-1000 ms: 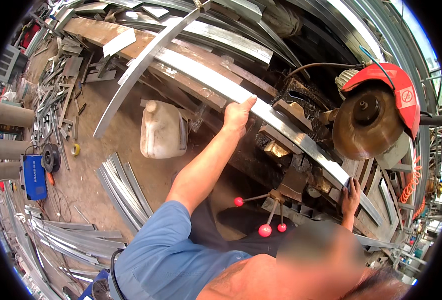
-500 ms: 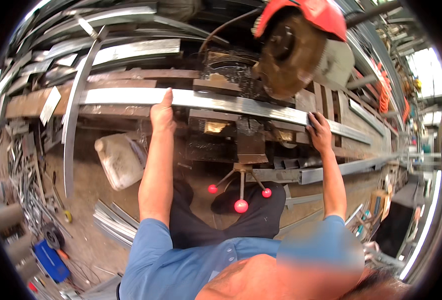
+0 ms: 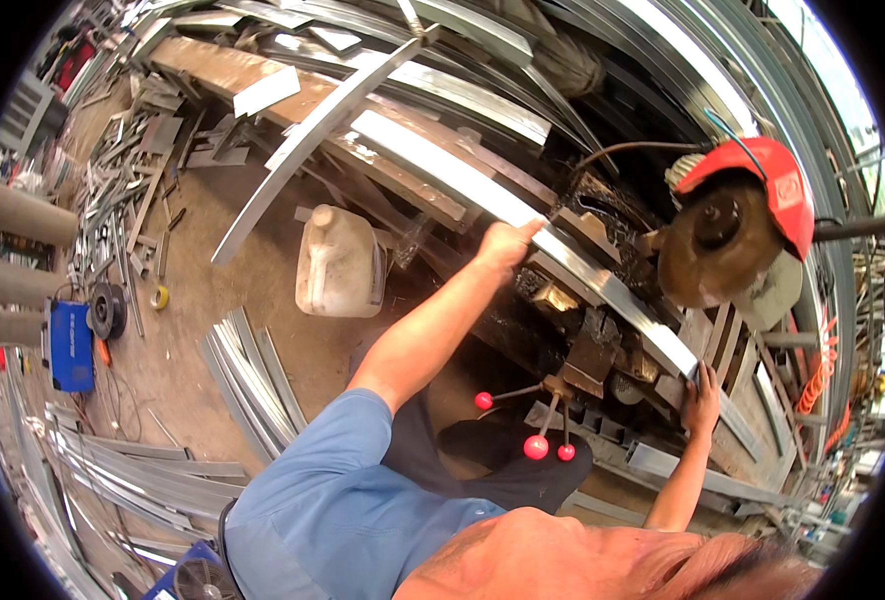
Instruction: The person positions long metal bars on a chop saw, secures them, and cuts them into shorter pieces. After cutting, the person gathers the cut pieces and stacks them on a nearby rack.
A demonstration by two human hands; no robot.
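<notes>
A long, shiny metal bar (image 3: 443, 175) lies slantwise across the workbench and through the clamp of a cut-off saw. My left hand (image 3: 509, 246) is closed around its near edge, left of the saw, with the thumb on top. Further along to the right, my right hand (image 3: 702, 402) grips the same bar near its far-right part, fingers bent over it. The saw's brown disc (image 3: 715, 240), under a red guard (image 3: 791, 195), is raised above and beyond the bar. Below the bar, the clamp's handle has three arms with red knobs (image 3: 536, 447).
Another metal strip (image 3: 308, 150) crosses the wooden beam (image 3: 213, 65) at the left. A dirty white jug (image 3: 341, 265) stands on the floor before the bench. Cut metal strips (image 3: 253, 385), scrap offcuts and a blue machine (image 3: 71, 345) lie further left. Long profiles line the back.
My view has turned to the left, so the bench now slants down to the right and more floor shows. Both hands stay on the metal bar.
</notes>
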